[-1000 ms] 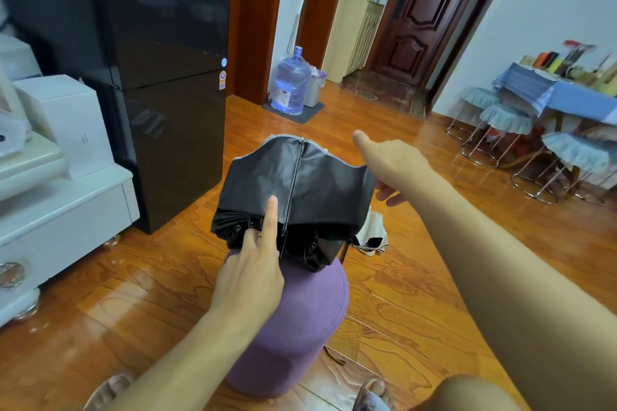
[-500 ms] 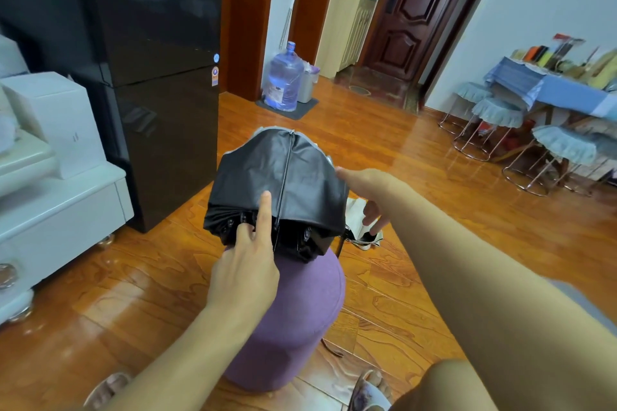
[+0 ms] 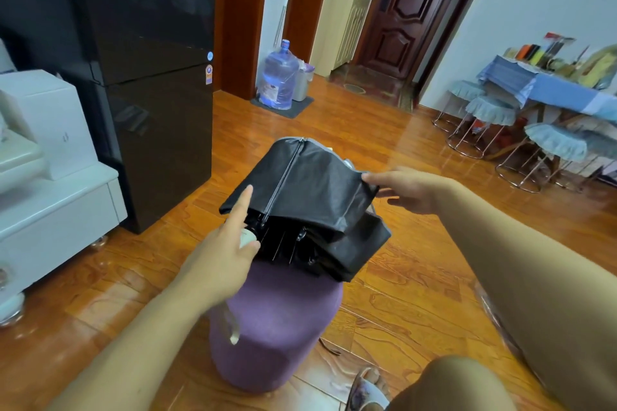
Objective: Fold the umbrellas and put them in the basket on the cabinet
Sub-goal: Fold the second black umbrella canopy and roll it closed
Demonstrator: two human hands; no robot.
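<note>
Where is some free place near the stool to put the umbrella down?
The purple stool top is taken by the black umbrella. Bare wooden floor lies between stool and water bottle, and left toward the black fridge. Crowded: metal stools by the table.

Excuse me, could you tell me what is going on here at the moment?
A person is folding a collapsed black fabric umbrella that lies on a round purple padded stool. The left hand holds its handle end, forefinger pressed on the canopy. The right hand pinches the canopy's right edge. No basket is in view.
</note>
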